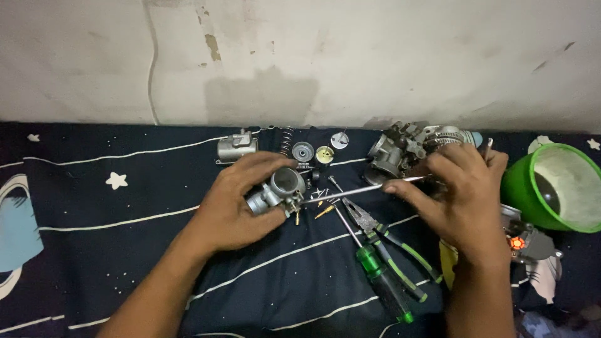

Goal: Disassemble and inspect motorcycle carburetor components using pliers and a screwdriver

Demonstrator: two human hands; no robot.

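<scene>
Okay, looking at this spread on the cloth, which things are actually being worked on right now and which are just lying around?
In use:
- small carburetor body, held in left hand
- thin metal tool, held in right hand, tip at the carburetor body

Lying about:
- pliers
- green-handled screwdriver
- second carburetor
- metal float bowl
- spring
- green bowl-shaped object

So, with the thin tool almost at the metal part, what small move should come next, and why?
Probably ease the thin metal tool a little further left. Its tip sits at the side of the small carburetor body, which the left hand holds above the dark cloth. The right hand pinches the tool's other end, so a short, steady push seems enough.
</scene>
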